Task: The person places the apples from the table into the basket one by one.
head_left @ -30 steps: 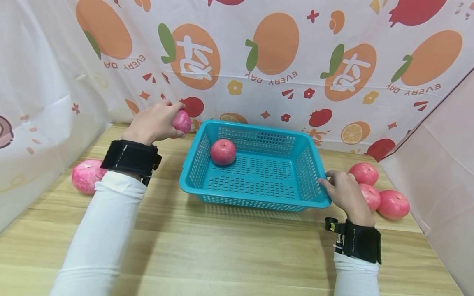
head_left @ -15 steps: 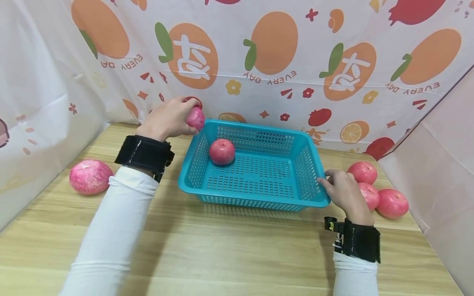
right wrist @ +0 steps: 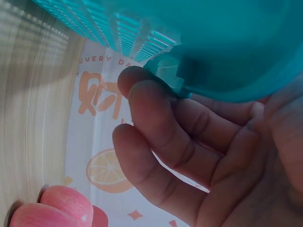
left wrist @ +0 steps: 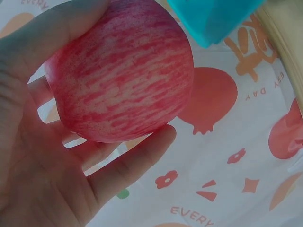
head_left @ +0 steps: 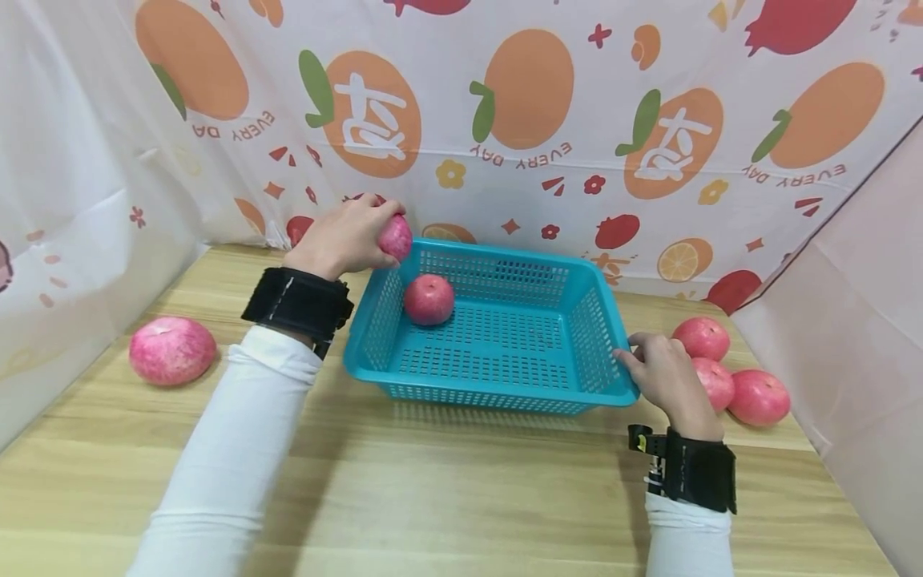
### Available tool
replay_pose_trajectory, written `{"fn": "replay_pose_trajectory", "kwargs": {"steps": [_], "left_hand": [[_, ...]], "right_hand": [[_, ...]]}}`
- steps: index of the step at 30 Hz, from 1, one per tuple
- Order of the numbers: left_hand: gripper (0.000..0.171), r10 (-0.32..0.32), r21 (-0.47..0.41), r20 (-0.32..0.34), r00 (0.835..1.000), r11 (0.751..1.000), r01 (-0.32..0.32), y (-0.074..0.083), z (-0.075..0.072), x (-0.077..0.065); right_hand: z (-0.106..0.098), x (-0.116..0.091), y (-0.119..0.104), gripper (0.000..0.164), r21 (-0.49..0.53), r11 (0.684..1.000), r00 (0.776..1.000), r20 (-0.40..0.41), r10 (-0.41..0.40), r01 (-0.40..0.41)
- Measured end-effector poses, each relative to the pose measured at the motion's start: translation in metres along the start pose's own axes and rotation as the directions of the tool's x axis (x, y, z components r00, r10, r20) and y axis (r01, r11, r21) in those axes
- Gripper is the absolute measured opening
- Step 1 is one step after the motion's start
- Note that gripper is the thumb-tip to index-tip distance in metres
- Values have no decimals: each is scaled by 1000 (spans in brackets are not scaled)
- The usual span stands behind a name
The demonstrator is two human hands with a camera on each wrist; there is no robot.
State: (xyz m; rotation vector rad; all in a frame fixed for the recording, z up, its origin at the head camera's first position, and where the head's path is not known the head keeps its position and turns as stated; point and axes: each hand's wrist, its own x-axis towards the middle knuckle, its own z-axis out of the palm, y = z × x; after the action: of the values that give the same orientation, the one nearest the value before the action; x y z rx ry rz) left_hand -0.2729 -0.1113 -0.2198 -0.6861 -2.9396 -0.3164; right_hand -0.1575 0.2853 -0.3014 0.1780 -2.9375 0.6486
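My left hand (head_left: pixel 342 240) grips a pink-red apple (head_left: pixel 396 237) over the back left corner of a blue-green plastic basket (head_left: pixel 479 391). In the left wrist view, thumb and fingers curl round this streaked apple (left wrist: pixel 123 75). One red apple (head_left: pixel 429 300) sits inside the basket at its left end. At the basket's right side, my right hand (head_left: pixel 667 377) holds the rim. The right wrist view shows curled fingers (right wrist: pixel 156 123) under the basket's edge (right wrist: pixel 227 94).
A large pink apple (head_left: pixel 173 350) lies on the wooden table (head_left: pixel 461 497) at the left. Three more sit right of the basket: a back apple (head_left: pixel 702 338), a middle apple (head_left: pixel 714 385) partly behind my hand, and a right apple (head_left: pixel 759 397). A fruit-print curtain (head_left: pixel 534 192) hangs behind.
My left hand has carried its apple rightward, from left of the basket to over its back left corner. The right hand keeps its hold on the rim.
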Motion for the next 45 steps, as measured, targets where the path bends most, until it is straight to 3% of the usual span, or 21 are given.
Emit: {"fn": "replay_pose_trajectory", "kwargs": {"steps": [12,21,45], "left_hand": [[71,10,14,3,1000,1000,-10,6,10,5],[71,38,-29,-23,999,999,-38,11,14,9],[72,48,-73,37,998,996,-45,27,26,18]], "right_hand": [[-1,-1,-1,37,-6,1000,1000,6,10,-10],[-1,0,-1,36,-5,1000,1000,1,-3,3],[1,-1,0,35,-8,1000,1000,-13,-24,24]]}}
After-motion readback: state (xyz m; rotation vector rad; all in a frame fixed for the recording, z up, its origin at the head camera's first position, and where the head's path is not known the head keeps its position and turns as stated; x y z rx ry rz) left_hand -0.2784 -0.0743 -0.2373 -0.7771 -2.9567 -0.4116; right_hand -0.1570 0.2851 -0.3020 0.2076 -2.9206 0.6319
